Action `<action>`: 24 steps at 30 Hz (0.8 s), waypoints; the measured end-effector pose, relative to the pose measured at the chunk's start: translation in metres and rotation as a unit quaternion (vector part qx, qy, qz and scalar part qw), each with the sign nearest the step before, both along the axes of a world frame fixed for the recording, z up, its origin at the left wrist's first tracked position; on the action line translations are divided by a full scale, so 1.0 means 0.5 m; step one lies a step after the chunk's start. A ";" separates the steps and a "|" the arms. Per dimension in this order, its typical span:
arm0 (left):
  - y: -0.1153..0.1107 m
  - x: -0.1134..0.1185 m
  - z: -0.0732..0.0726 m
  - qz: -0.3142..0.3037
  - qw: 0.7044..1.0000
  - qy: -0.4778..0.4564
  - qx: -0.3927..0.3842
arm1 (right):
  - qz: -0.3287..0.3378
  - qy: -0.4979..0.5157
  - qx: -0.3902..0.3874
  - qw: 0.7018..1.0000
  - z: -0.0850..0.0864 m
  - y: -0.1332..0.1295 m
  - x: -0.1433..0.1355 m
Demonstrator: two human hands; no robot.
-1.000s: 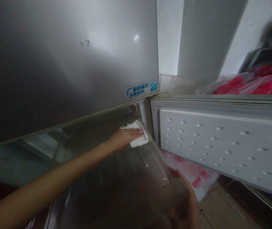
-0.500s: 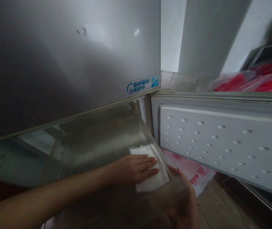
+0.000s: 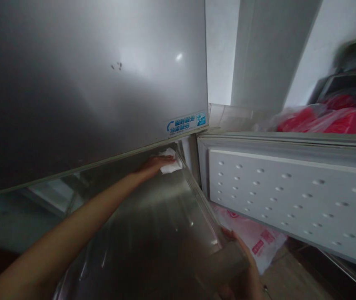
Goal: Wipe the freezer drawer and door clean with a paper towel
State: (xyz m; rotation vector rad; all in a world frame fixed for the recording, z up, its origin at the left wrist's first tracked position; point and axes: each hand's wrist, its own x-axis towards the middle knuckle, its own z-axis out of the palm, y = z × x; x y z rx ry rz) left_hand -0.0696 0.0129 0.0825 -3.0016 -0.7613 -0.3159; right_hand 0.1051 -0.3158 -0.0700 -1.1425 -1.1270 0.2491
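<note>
My left hand (image 3: 164, 161) reaches far across a shiny grey panel (image 3: 162, 208), which looks like a pulled-out fridge drawer or its cover. Beneath its nearly straight fingers is a crumpled white paper towel (image 3: 172, 166), held against the panel near its back right corner. Wet-looking streaks show on the surface. My right hand (image 3: 240, 258) is curled around the panel's near right corner, fingers over the side edge; part of the hand is hidden behind that corner.
Above the panel stands a grey refrigerator door (image 3: 96, 83) with a blue sticker (image 3: 185, 123). An open white door (image 3: 277, 183) with a dimpled inner face spans the right side. Below lies a pink-and-white plastic bag (image 3: 259, 237); red bagged items (image 3: 324, 118) sit behind.
My left hand has moved the paper towel away from me, from the near right part of the panel to its back right corner. My right hand stays on the near corner.
</note>
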 end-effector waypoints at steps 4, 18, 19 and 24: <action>-0.035 0.001 -0.007 -0.025 0.999 -0.009 -0.027 | 0.010 0.027 -0.005 1.000 0.001 -0.002 -0.010; -0.378 0.027 -0.060 -0.282 0.946 0.026 0.159 | 0.012 0.043 -0.021 0.999 0.041 -0.015 -0.030; -0.385 0.028 -0.060 -0.288 0.943 0.023 0.163 | 0.013 0.039 -0.021 0.999 0.037 -0.015 -0.028; -0.362 0.022 -0.054 -0.303 0.935 0.042 0.178 | 0.012 0.027 -0.022 0.999 0.018 -0.016 -0.014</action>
